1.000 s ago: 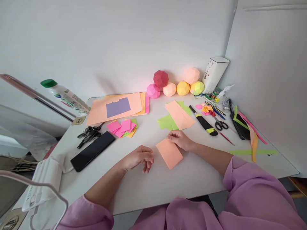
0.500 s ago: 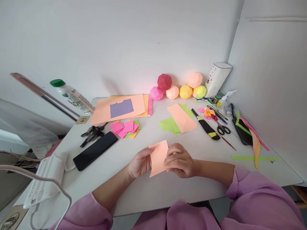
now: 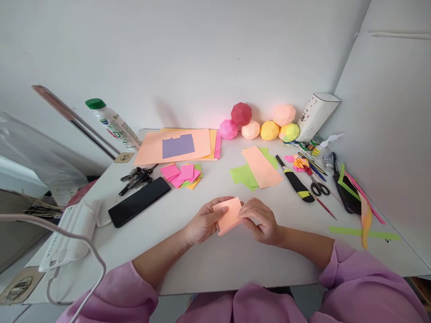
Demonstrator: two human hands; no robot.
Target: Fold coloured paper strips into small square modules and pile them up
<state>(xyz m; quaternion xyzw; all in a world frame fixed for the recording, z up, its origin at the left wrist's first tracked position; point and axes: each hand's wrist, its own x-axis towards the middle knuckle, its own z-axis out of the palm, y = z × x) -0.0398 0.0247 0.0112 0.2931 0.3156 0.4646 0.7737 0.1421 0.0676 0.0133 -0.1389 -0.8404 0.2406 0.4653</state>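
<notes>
A small peach sheet of paper (image 3: 229,217) is held up over the front of the desk, its lower edge curled. My left hand (image 3: 206,220) grips it from the left, thumb on the face and fingers behind. At its right edge, my right hand (image 3: 259,220) pinches the sheet between thumb and fingers. Beyond the hands lie peach paper pieces (image 3: 261,167) on top of green paper (image 3: 239,176). Left of those is a pile of small pink, green and orange squares (image 3: 184,174).
Faceted paper balls (image 3: 251,129) stand by the wall. On the right lie a cutter (image 3: 298,184), scissors (image 3: 319,188), glue bottle (image 3: 321,146) and paper strips (image 3: 365,231). To the left are a phone (image 3: 139,202), keys (image 3: 138,178), large sheets (image 3: 148,150) and a power strip (image 3: 70,233) with a cable.
The peach sheet has turned, and its lower edge is now curled up. My left thumb has moved onto its face. The view has shifted, so the desk items appear further right.
</notes>
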